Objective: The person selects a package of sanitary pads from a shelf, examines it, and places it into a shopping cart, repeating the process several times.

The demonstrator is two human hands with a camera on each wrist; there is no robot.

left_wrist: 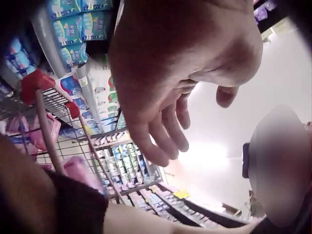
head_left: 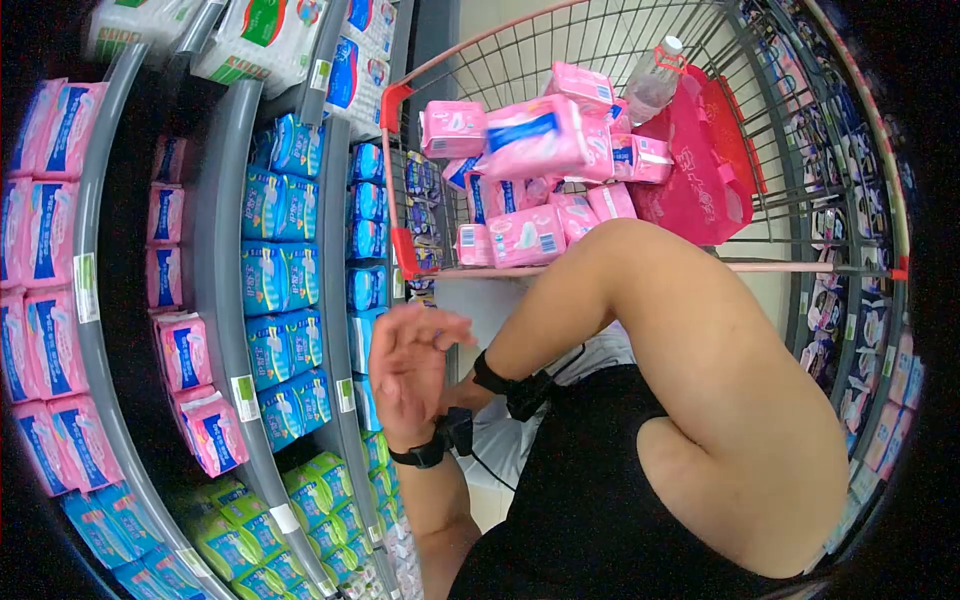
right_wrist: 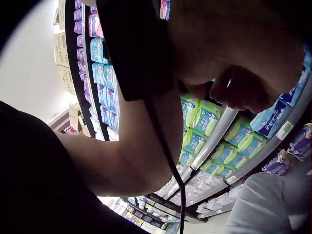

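My left hand (head_left: 412, 365) is raised palm up beside the shelves in the head view, its fingers loosely bent with nothing in them. In the left wrist view the same hand (left_wrist: 180, 83) hangs with fingers apart and empty. My right forearm (head_left: 550, 310) crosses in front of my body, and its hand is mostly hidden behind the left one. Dark in the right wrist view, the right hand (right_wrist: 234, 63) shows loosely curled fingers and no object in them. A blurred pink pack of sanitary pads (head_left: 535, 138) overlaps the pile of pink packs (head_left: 525, 235) in the cart, with no hand touching it.
The wire shopping cart (head_left: 395, 165) also carries a clear bottle (head_left: 655, 80) and a red bag (head_left: 695, 170). Shelves at the left hold pink packs (head_left: 48, 235), blue packs (head_left: 283, 275) and green packs (head_left: 320, 490). Another stocked shelf (head_left: 830, 230) stands right of the cart.
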